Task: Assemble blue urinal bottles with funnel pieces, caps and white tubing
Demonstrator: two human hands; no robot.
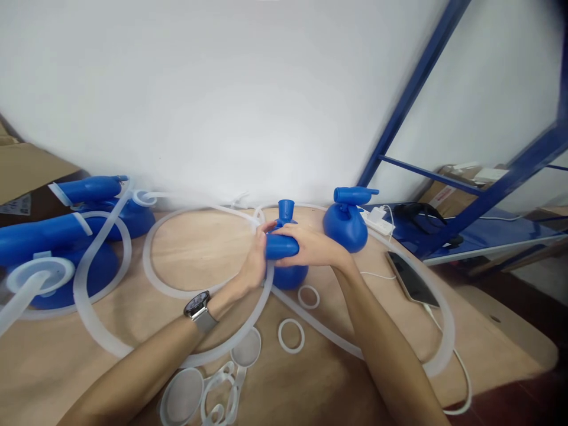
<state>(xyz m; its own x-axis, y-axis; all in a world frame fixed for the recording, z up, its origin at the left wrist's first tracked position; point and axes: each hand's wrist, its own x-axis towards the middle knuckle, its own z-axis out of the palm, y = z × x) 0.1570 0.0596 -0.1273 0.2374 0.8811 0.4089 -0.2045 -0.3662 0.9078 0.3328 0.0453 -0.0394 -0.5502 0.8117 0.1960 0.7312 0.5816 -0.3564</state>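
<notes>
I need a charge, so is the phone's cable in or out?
In: a white cable joins the near edge of the phone. Whether it's charging, I cannot tell.

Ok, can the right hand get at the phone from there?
Probably yes, once the right hand leaves the blue container: the phone lies on the table on that side, most of its screen uncovered, though the pale tube curving close by may get in the way.

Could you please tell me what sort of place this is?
Probably a small workshop or storeroom: blue bottles and tubing spread over a wooden table, beside a metal rack.
</notes>
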